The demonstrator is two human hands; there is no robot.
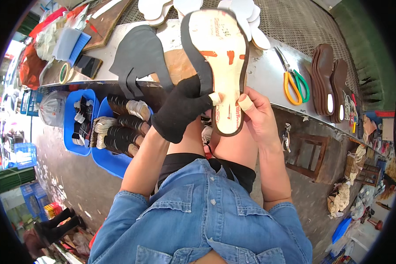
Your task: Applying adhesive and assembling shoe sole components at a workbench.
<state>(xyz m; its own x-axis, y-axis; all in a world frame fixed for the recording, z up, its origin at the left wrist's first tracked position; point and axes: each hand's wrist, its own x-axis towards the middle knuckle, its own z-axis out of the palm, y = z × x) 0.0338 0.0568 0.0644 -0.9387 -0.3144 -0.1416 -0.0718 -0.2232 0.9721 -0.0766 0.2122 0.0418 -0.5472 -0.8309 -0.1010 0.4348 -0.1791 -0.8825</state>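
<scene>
I hold a cream shoe insole point(222, 61) with a dark brown folded edge and orange marks upright over my lap. My left hand point(182, 108), in a black glove with a taped fingertip, grips its left edge near the heel. My right hand point(256, 115), bare with a taped thumb, holds the heel from the right. A black cut piece of upper material point(141, 55) lies on the metal table edge point(268, 75) just behind the insole.
Orange and green handled scissors point(295, 81) and stacked brown soles point(328, 81) lie on the table at right. White insoles point(158, 9) sit at the back. Blue bins point(81, 125) of sole parts stand on the floor at left. A wooden stool point(308, 154) stands at right.
</scene>
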